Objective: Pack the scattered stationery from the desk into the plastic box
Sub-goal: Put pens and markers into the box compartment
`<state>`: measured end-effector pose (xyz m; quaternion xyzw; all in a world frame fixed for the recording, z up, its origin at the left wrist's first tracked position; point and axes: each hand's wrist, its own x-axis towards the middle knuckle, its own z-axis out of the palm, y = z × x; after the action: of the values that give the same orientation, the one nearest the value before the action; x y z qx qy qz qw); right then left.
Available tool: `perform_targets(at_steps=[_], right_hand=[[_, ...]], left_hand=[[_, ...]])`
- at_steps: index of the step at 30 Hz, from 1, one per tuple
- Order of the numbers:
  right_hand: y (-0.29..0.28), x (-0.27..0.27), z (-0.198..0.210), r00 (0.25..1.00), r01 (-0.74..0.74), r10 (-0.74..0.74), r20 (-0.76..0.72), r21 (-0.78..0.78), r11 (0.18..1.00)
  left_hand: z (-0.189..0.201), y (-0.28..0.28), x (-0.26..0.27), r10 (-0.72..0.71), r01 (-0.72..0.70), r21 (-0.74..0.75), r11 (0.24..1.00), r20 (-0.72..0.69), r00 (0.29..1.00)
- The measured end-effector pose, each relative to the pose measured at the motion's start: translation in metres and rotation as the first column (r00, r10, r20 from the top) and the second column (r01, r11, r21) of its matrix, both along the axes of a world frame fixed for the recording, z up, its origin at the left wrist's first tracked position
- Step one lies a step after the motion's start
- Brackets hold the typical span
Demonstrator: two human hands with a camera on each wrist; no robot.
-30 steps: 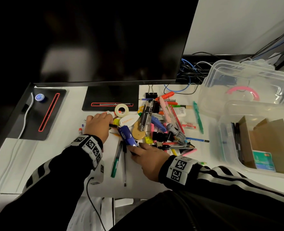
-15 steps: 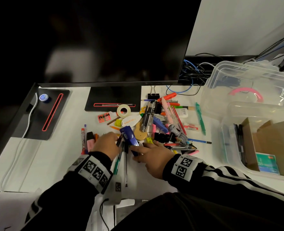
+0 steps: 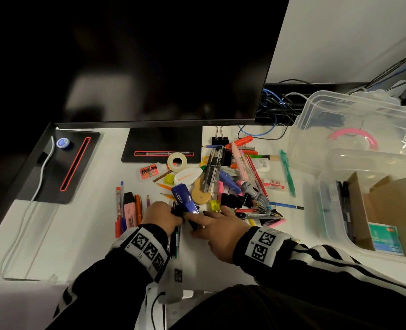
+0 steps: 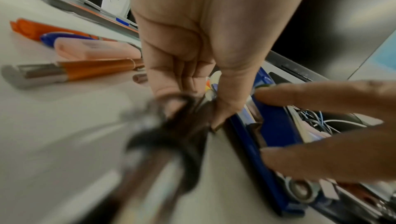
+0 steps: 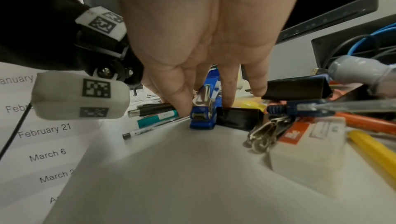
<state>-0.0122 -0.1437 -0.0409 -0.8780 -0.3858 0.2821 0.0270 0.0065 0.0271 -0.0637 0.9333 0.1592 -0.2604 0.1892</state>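
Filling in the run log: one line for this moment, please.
stage: gathering | left hand: pinching dark pens | right hand: fingers on blue stapler | plastic box: open, stapler not yet in

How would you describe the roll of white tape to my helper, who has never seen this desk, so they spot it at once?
Find the black monitor base at the middle of the desk's back edge. Lying flat just in front of its right end, at the top left of the stationery pile, is the roll of white tape. It is the only ring-shaped item there.

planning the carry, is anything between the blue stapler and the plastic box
Yes: the loose pile of pens, clips and erasers lies on the desk between the blue stapler and the clear plastic box; lifting over it should clear.
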Motion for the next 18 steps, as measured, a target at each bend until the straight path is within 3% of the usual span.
perform_targets(at_steps=[12, 18], right_hand=[[0.001, -0.001, -0.002, 0.999, -0.031, 0.030, -0.023, -0.033, 0.999], [0.000, 0.003, 0.005, 0.997, -0.057, 0.054, -0.052, -0.053, 0.997]], left_hand=[[0.017, 0.010, 0.021, 0.098, -0.085, 0.207, 0.975, -0.053, 0.994], [0.022, 0.019, 0.024, 0.135, -0.121, 0.182, 0.976, -0.071, 0.988]])
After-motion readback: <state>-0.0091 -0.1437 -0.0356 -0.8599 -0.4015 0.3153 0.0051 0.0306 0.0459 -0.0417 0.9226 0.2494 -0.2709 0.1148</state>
